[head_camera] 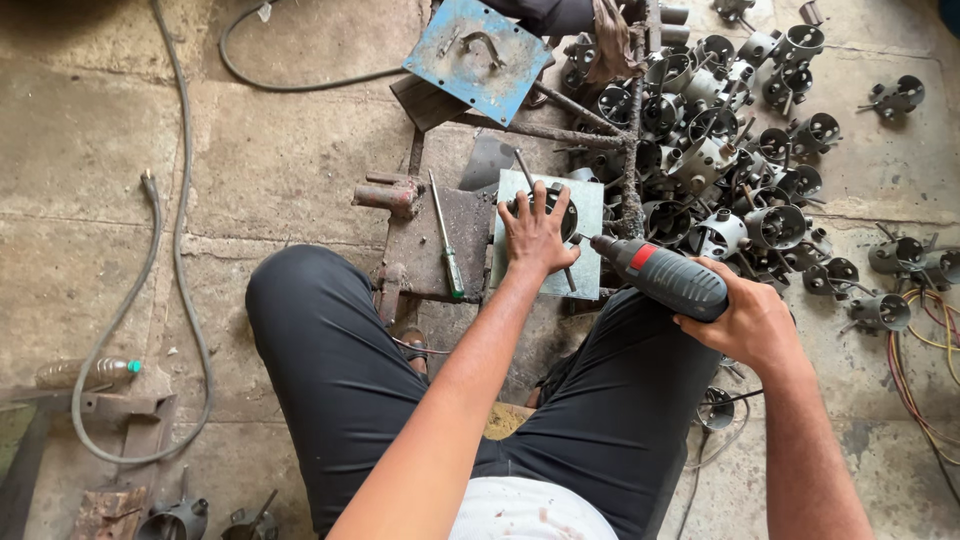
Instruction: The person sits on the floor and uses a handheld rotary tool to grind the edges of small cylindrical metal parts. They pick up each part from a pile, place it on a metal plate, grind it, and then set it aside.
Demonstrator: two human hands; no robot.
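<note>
The left hand (536, 232) presses flat on a round dark part (556, 205) lying on a grey metal plate (585, 215). The right hand (752, 322) grips a power drill (665, 275), its tip touching the plate.

One head-worn camera looks steeply down, close over the seated person's lap and the concrete floor (280, 170).

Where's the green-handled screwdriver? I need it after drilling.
In the head view, the screwdriver lies on the rusty metal stand, just left of the left hand and the grey plate it presses.
</note>
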